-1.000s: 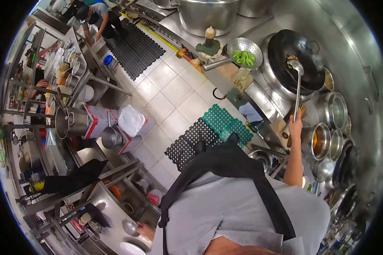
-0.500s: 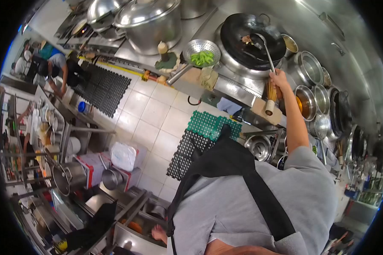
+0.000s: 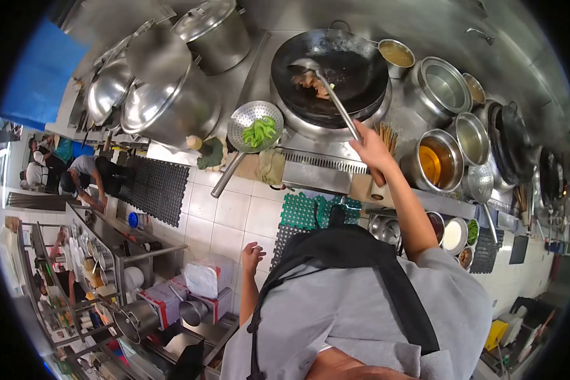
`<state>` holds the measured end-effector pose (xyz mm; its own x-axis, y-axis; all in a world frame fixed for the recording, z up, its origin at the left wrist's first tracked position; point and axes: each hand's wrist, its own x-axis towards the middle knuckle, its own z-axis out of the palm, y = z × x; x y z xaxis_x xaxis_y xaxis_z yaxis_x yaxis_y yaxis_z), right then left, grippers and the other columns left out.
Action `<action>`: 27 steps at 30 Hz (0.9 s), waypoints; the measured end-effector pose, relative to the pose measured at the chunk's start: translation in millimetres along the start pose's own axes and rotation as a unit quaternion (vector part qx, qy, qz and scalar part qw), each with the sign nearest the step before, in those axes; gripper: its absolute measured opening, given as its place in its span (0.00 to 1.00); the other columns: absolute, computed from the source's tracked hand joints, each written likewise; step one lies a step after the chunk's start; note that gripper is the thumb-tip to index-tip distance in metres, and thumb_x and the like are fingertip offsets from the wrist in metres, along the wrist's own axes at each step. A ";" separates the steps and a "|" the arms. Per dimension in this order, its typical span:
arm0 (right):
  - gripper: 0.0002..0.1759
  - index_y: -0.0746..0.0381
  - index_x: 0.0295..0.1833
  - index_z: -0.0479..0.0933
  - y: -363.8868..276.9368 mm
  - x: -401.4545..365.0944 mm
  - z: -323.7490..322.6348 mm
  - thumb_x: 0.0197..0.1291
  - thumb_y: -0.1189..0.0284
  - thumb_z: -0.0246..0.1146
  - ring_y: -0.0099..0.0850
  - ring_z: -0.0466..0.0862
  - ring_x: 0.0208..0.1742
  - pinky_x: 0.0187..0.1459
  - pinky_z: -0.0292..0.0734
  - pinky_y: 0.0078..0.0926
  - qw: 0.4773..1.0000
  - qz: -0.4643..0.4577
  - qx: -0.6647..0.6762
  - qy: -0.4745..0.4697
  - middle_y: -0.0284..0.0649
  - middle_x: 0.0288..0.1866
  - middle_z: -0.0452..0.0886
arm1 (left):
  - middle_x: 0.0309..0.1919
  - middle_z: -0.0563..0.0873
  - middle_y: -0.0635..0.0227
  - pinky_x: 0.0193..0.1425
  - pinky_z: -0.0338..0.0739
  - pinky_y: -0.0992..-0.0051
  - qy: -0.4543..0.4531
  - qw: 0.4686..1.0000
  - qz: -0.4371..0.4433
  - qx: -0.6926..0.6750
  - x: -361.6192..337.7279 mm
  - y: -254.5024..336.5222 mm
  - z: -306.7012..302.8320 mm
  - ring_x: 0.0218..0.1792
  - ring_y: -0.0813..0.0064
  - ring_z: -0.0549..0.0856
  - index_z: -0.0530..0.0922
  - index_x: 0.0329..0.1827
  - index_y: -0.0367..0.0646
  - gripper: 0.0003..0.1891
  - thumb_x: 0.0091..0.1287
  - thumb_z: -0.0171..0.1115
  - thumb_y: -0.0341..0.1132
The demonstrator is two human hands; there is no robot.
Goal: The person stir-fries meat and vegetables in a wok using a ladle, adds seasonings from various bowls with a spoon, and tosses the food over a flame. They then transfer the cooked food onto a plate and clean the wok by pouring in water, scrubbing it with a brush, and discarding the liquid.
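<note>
- Through the head camera I see two hands in view, both belonging to the wearer.
- My right hand [image 3: 372, 152] is wrapped around the handle of one metal ladle [image 3: 339, 105]; its bowl rests inside one black wok [image 3: 364, 66].
- At that bowl lies one small heap of brown meat pieces [image 3: 306, 81], on the wok's left side; they overlap too much for me to count.
- My left hand [image 3: 252, 256] hangs free above the floor, fingers loosely parted and slightly bent.
- On the counter [image 3: 254, 81] left of the wok I count one perforated strainer [image 3: 239, 116] holding one pile of green vegetable pieces [image 3: 259, 132], with one cloth [image 3: 271, 168] just beside it.
- Farther left stand two large lidded pots [image 3: 215, 44].
- Right of the right hand, one steel pot [image 3: 451, 151] holds amber liquid [image 3: 430, 164]; one bristle brush [image 3: 387, 135] shows partly behind the hand.
</note>
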<state>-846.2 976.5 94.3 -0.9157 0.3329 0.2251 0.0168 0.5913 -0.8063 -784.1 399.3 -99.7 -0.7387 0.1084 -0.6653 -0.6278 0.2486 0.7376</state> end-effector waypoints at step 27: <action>0.34 0.72 0.74 0.69 -4.3 48.7 5.2 0.66 0.69 0.64 0.49 0.87 0.60 0.63 0.78 0.39 0.970 0.234 -0.006 0.063 0.61 0.58 0.86 | 0.36 0.88 0.58 0.26 0.81 0.71 -0.074 0.992 -0.100 0.019 184.2 78.7 -41.9 0.32 0.62 0.92 0.76 0.57 0.40 0.13 0.72 0.60 0.31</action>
<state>-893.0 986.3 105.9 -0.7502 0.6537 -0.0992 0.4247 0.3616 -0.8300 -979.8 398.5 -159.3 -0.5543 0.1924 -0.8098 -0.7462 0.3161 0.5859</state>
